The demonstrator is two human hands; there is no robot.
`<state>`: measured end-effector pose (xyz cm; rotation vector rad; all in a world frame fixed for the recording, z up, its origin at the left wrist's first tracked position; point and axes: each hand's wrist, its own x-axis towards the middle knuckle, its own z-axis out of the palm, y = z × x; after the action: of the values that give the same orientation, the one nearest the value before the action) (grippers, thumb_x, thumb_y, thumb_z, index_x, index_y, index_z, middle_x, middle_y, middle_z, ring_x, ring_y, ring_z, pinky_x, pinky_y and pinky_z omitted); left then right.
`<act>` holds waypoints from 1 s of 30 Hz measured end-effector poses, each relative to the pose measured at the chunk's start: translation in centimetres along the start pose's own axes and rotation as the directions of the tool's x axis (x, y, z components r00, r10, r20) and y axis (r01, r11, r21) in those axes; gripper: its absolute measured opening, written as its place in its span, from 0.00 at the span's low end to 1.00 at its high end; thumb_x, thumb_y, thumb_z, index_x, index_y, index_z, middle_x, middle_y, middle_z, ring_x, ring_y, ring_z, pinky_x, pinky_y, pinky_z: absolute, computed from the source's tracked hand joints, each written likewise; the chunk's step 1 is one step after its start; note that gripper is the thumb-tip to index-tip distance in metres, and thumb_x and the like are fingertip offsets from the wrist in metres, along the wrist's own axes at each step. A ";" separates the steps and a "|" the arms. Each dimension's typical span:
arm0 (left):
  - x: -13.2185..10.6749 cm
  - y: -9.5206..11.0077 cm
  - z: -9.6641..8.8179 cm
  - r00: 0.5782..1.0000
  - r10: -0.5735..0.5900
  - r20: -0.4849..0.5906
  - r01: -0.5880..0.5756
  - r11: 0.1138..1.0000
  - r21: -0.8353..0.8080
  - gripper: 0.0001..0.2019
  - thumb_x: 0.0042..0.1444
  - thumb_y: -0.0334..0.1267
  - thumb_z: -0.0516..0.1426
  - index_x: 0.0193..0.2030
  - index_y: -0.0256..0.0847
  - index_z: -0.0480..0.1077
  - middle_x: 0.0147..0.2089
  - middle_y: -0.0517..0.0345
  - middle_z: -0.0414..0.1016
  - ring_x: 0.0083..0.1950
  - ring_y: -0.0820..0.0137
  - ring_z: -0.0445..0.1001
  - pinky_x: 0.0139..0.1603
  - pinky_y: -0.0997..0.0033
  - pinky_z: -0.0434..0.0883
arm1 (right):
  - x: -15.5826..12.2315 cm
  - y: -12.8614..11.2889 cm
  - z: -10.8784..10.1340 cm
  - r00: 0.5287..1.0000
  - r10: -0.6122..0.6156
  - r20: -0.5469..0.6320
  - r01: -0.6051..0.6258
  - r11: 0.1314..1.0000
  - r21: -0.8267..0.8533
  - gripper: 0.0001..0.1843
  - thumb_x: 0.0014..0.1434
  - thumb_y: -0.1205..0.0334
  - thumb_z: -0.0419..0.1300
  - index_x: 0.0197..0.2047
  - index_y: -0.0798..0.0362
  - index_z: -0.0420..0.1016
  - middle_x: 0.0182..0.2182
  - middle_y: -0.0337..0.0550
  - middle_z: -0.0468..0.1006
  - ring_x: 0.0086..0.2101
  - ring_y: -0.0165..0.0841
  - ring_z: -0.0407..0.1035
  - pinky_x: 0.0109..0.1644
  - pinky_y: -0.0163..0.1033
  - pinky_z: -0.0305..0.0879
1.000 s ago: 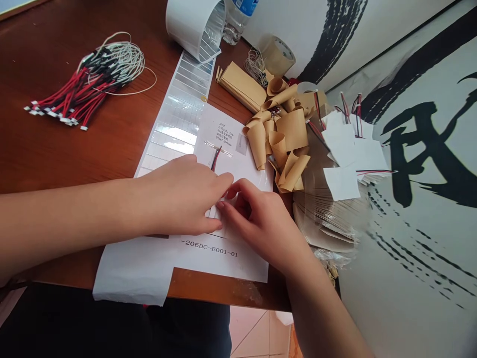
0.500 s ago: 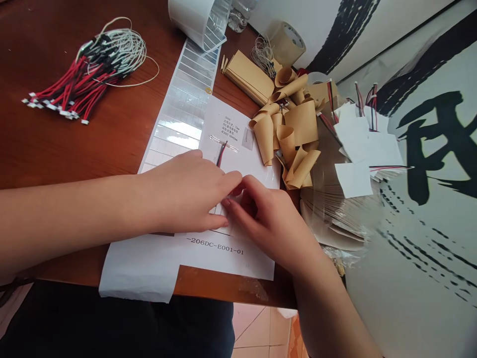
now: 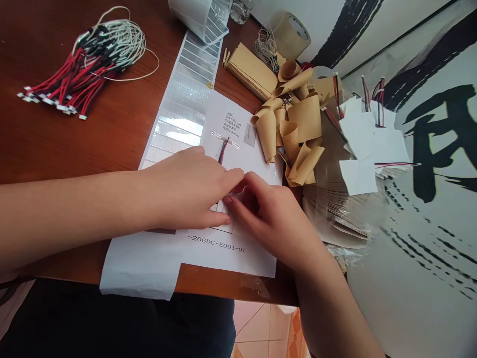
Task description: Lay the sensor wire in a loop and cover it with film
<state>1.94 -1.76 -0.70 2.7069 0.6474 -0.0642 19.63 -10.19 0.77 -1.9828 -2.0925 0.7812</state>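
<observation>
My left hand (image 3: pixel 186 191) lies palm down on a white printed sheet (image 3: pixel 238 248), its fingers pressed together over something small that I cannot make out. My right hand (image 3: pixel 272 219) meets it from the right, fingertips curled and pinching at the same spot. A red and black wire (image 3: pixel 222 150) runs out from under my left fingers toward a clear taped sample on the sheet. A strip of clear labels (image 3: pixel 179 119) lies under the sheet's left side.
A bundle of red, black and white wires (image 3: pixel 80 69) lies at the far left. Curled brown paper pieces (image 3: pixel 294 132) and a brown stack (image 3: pixel 249 74) sit at the right, beside white squares with wires (image 3: pixel 367 144), a tape roll (image 3: pixel 292 32) and a label roll (image 3: pixel 196 15).
Both hands stay pressed together at the same spot on the sheet. Only the view has drifted slightly; the fingers have barely shifted.
</observation>
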 end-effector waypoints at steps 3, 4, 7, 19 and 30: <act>0.0 0.0 0.0 1.000 0.004 -0.003 -0.004 1.000 0.005 0.18 0.63 0.54 0.58 0.52 0.44 0.71 0.35 0.52 0.80 0.40 0.55 0.77 0.42 0.59 0.64 | 0.0 0.0 0.0 1.000 0.002 0.006 -0.002 1.000 -0.002 0.06 0.66 0.60 0.58 0.37 0.48 0.65 0.28 0.37 0.78 0.26 0.31 0.65 0.32 0.36 0.55; 0.1 0.0 0.0 1.000 0.003 -0.001 -0.003 1.000 0.008 0.18 0.63 0.54 0.58 0.52 0.44 0.71 0.34 0.53 0.80 0.39 0.55 0.77 0.42 0.60 0.63 | 0.1 0.0 0.0 1.000 0.003 0.007 -0.003 1.000 -0.004 0.06 0.66 0.60 0.58 0.37 0.48 0.65 0.28 0.37 0.78 0.26 0.31 0.65 0.32 0.36 0.55; 0.2 0.1 0.0 1.000 0.003 -0.001 -0.003 1.000 0.009 0.19 0.63 0.54 0.58 0.52 0.44 0.71 0.33 0.53 0.79 0.38 0.55 0.76 0.41 0.60 0.63 | 0.0 0.1 0.1 1.000 0.001 0.003 -0.001 1.000 -0.011 0.06 0.67 0.60 0.58 0.37 0.49 0.65 0.29 0.38 0.79 0.26 0.31 0.66 0.32 0.36 0.55; 0.1 0.0 0.1 1.000 0.003 -0.001 -0.003 1.000 -0.017 0.18 0.62 0.54 0.59 0.51 0.44 0.72 0.33 0.54 0.79 0.36 0.57 0.74 0.41 0.60 0.62 | 0.1 0.0 0.0 1.000 -0.010 -0.001 0.010 1.000 -0.006 0.06 0.66 0.60 0.57 0.37 0.48 0.64 0.28 0.37 0.78 0.25 0.31 0.66 0.32 0.36 0.55; 0.1 0.0 0.2 1.000 0.004 -0.009 -0.005 1.000 -0.011 0.18 0.62 0.53 0.59 0.52 0.45 0.71 0.34 0.53 0.79 0.37 0.56 0.74 0.41 0.60 0.61 | 0.1 -0.1 0.0 1.000 -0.003 -0.002 0.003 1.000 0.000 0.08 0.67 0.58 0.57 0.35 0.48 0.63 0.27 0.37 0.77 0.24 0.31 0.63 0.31 0.36 0.55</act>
<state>2.06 -1.73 -0.92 2.6998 0.6425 -0.0468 19.52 -10.10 0.76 -1.9794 -2.0940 0.7785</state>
